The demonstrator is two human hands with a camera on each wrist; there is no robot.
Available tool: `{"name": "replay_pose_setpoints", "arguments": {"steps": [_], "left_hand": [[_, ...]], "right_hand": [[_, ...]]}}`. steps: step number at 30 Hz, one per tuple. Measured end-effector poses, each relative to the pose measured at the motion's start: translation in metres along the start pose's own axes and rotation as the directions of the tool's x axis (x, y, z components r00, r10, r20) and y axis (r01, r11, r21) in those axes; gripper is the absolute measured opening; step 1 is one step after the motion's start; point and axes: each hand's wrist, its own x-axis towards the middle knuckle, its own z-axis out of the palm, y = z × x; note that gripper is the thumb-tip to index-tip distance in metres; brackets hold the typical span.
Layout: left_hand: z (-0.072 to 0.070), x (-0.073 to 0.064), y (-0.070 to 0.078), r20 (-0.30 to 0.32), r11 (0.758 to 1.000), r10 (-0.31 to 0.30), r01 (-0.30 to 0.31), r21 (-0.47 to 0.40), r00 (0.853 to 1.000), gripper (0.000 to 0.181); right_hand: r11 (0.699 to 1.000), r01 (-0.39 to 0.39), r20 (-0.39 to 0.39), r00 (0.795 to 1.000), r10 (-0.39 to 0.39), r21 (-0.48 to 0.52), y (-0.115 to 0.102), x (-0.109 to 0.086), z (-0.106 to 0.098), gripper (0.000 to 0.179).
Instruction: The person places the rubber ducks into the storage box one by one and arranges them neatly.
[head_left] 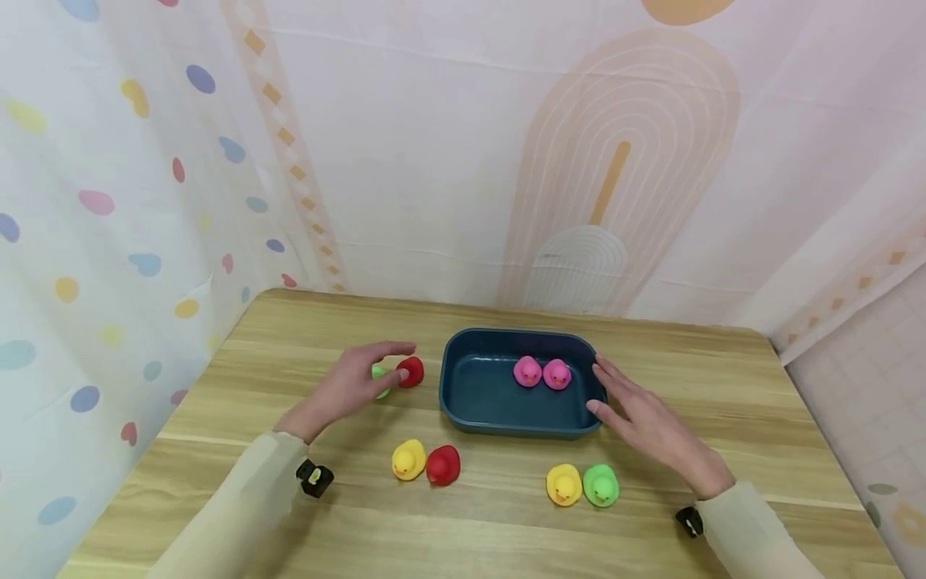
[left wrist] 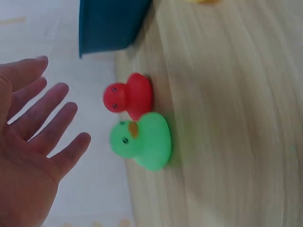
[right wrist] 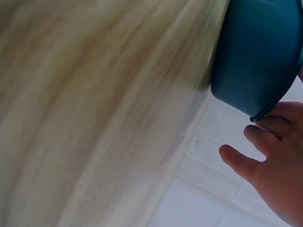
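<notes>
My left hand (head_left: pixel 354 378), its fingers spread and nothing in them, hovers over a red rubber duck (head_left: pixel 411 371) and a green rubber duck (left wrist: pixel 147 142). Those two ducks sit side by side on the table, left of a dark blue basin (head_left: pixel 521 431); in the head view the hand partly hides the green one. At the basin's right rim, my right hand (head_left: pixel 654 422) rests with extended fingers, the thumb near the front corner and the other fingertips farther back. Inside the basin stand two pink rubber ducks (head_left: pixel 527 371).
In front of the basin on the wooden table (head_left: pixel 492 531), a yellow duck (head_left: pixel 408 460) stands beside a red duck (head_left: pixel 444 466). Farther right, another yellow duck (head_left: pixel 563 485) is next to a green duck (head_left: pixel 601 486). A patterned curtain (head_left: pixel 419 161) hangs behind the table.
</notes>
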Motion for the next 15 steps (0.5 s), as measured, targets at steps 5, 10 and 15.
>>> {"name": "replay_pose_setpoints", "arguments": {"steps": [5,10,15], "left_hand": [[-0.003,0.005,-0.015,0.041,0.999,-0.009,0.011,-0.049,0.999,0.040],[-0.004,0.010,-0.028,0.105,0.994,-0.051,0.061,-0.092,0.993,0.040],[-0.001,0.015,-0.035,0.151,0.990,-0.082,0.098,-0.101,0.985,0.038]], "right_hand": [[1.000,0.000,0.000,1.000,0.000,0.000,0.000,0.001,0.001,0.068],[1.000,-0.001,0.004,1.000,0.001,0.011,-0.001,0.001,0.004,0.068],[1.000,-0.002,-0.002,1.000,0.002,0.020,-0.001,0.001,0.005,0.068]]}}
